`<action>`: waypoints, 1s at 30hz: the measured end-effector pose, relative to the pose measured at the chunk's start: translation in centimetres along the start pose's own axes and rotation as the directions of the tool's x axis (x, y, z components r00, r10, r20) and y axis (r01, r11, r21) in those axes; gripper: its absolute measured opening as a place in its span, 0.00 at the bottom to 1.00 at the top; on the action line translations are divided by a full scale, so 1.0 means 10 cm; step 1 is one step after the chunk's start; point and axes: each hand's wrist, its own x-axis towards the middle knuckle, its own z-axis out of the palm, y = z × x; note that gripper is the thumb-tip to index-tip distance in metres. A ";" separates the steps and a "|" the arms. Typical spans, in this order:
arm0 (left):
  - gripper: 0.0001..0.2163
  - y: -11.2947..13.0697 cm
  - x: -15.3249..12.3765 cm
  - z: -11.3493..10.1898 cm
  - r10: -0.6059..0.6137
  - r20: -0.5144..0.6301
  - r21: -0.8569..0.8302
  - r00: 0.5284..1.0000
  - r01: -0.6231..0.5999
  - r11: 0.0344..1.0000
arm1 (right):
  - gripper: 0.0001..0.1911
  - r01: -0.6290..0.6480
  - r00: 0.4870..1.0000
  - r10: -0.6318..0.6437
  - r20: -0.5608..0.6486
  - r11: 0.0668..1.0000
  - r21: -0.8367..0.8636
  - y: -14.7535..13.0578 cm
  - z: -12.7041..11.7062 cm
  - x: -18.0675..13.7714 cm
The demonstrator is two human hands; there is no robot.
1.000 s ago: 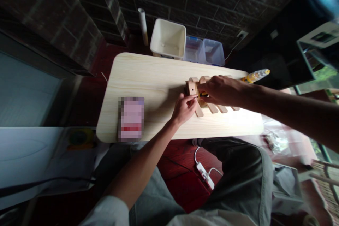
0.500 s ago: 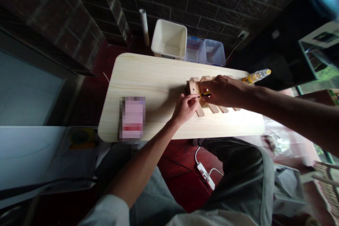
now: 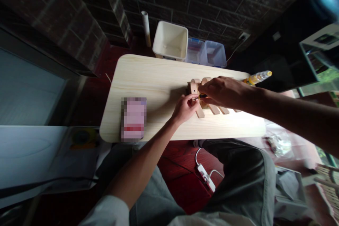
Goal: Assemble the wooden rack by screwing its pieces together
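Hands, left (image 3: 184, 107) and right (image 3: 225, 91), on screwdriver (image 3: 202, 95)

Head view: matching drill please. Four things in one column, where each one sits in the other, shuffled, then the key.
Things:
1. wooden rack
2. small screwdriver
3. cream bin
4. power strip

Places:
A. on the floor, on the near side of the table
B. in the grip of the right hand
C. on the table, with the left hand touching it
D. on the floor past the table's far edge, beside the clear boxes

Pairs: 1-C, 2-B, 3-D, 4-A
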 end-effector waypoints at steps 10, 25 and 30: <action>0.10 0.03 -0.01 -0.02 -0.007 0.031 0.004 0.999 0.007 1.000 | 0.15 -0.187 0.982 0.186 0.025 0.980 0.063 0.01 0.13 0.00; 0.08 -0.04 0.01 -0.08 -0.029 0.107 -0.217 0.994 0.052 0.975 | 0.17 0.006 1.000 -0.006 0.000 0.998 -0.066 0.04 0.02 -0.09; 0.10 -0.01 0.00 -0.10 -0.028 0.128 -0.202 0.991 0.053 0.978 | 0.13 0.027 0.998 -0.029 -0.056 0.999 -0.032 0.07 0.14 -0.11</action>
